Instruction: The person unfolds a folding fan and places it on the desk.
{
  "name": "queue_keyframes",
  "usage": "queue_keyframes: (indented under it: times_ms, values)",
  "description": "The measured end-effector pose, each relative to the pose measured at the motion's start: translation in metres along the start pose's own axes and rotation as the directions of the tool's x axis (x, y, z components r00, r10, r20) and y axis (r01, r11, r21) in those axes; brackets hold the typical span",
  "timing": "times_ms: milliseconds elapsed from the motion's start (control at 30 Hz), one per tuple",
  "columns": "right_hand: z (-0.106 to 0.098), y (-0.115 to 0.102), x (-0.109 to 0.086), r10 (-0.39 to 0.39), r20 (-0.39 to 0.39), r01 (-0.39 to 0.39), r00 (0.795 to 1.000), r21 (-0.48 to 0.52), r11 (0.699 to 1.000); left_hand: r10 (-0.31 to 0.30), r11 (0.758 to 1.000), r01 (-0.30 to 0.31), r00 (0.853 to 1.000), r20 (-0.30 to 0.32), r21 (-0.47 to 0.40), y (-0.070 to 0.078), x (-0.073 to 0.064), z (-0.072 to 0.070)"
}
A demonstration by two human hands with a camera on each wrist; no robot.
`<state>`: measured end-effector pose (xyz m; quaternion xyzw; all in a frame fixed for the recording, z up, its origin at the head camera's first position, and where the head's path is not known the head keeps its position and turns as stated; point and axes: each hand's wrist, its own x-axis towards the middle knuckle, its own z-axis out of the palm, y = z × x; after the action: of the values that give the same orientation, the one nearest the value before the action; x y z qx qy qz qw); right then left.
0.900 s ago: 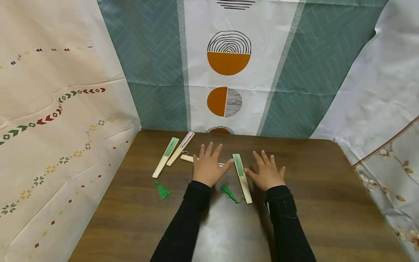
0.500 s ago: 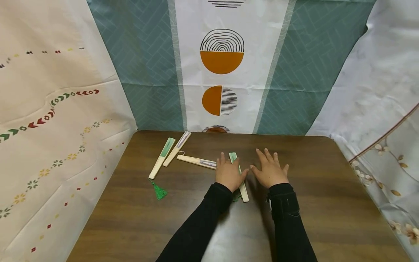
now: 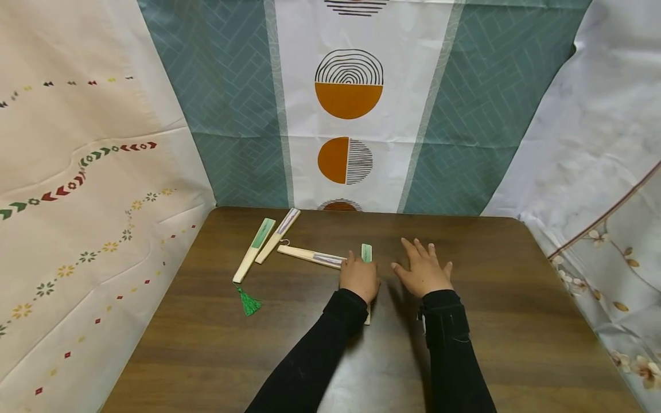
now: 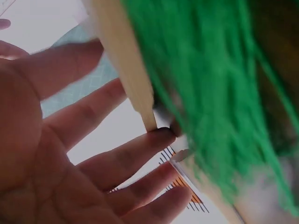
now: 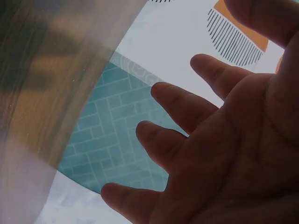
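My left hand (image 3: 358, 278) grips a closed folding fan (image 3: 366, 253) with a green label, in the middle of the table. The hand covers most of it; one label end and the lower wooden tip show in the head view. In the left wrist view the fan's wooden edge (image 4: 128, 65) lies against the fingers, and its green tassel (image 4: 201, 93) hangs close to the camera. Another closed fan (image 3: 312, 256) lies crosswise, its right end at the left fingertips. My right hand (image 3: 424, 269) is spread to the right of the gripped fan, holding nothing.
Two more closed fans lie at the back left: one with a green label (image 3: 254, 250) and green tassel (image 3: 249, 303), one pale-labelled (image 3: 277, 236). The brown table (image 3: 206, 355) has patterned cloths (image 3: 248, 143) hanging behind and at both sides.
My left hand has moved right from above the crosswise fan and taken hold of the green-labelled one. That fan has turned from slanted to nearly straight and shifted left. The right hand barely moved.
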<state>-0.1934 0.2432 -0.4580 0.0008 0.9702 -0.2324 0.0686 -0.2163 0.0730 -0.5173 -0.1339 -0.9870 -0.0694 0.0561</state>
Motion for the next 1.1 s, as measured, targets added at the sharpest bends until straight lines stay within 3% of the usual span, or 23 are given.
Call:
queue_keyframes:
  times_ms: [67, 167, 267, 367, 433, 567, 667, 733, 800, 967, 1100]
  values:
    - [-0.001, -0.002, 0.0, 0.004, 0.01, -0.004, 1.0, -0.013, 1.0, 0.02, 1.0, -0.019, 0.994, -0.106, 0.01, -0.006, 0.009, 0.023]
    - [-0.003, -0.005, -0.001, 0.016, 0.024, -0.015, 1.0, -0.029, 0.999, 0.062, 0.997, -0.049, 0.969, -0.241, 0.06, -0.016, 0.024, 0.06]
    - [-0.006, -0.011, -0.004, 0.029, 0.038, -0.027, 0.999, -0.033, 0.999, 0.075, 0.997, -0.064, 0.961, -0.268, 0.052, -0.022, 0.033, 0.073]
    - [-0.006, -0.01, -0.003, 0.028, 0.039, -0.028, 0.999, -0.019, 0.999, 0.046, 0.999, -0.047, 0.962, -0.268, 0.003, -0.019, 0.03, 0.064]
    - [-0.005, -0.01, -0.004, 0.029, 0.032, -0.029, 0.999, -0.007, 1.0, 0.011, 1.0, -0.013, 0.974, -0.225, -0.01, -0.011, 0.019, 0.041]
    - [-0.005, -0.01, -0.004, 0.027, 0.025, -0.027, 0.999, -0.006, 1.0, -0.016, 0.997, 0.026, 0.991, -0.131, 0.073, 0.009, -0.002, -0.005]
    - [-0.005, -0.01, -0.004, 0.025, 0.032, -0.024, 0.999, -0.02, 1.0, -0.025, 0.992, 0.034, 0.997, -0.078, 0.118, 0.018, -0.007, -0.015]
    - [-0.006, -0.01, -0.004, 0.025, 0.032, -0.024, 0.999, -0.026, 0.999, -0.032, 0.993, 0.04, 0.997, -0.072, 0.112, 0.02, -0.007, -0.013]
    - [-0.006, -0.01, -0.005, 0.03, 0.033, -0.029, 0.999, -0.03, 0.999, -0.035, 0.996, 0.042, 0.995, -0.093, 0.079, 0.019, -0.003, -0.002]
    - [-0.007, -0.008, -0.006, 0.029, 0.031, -0.029, 0.999, -0.028, 0.999, -0.035, 0.999, 0.032, 0.995, -0.097, -0.031, 0.008, 0.015, 0.04]
    - [-0.005, -0.006, -0.005, 0.011, 0.017, -0.01, 1.0, -0.01, 1.0, -0.013, 0.993, 0.008, 0.999, -0.039, -0.119, -0.006, 0.026, 0.06]
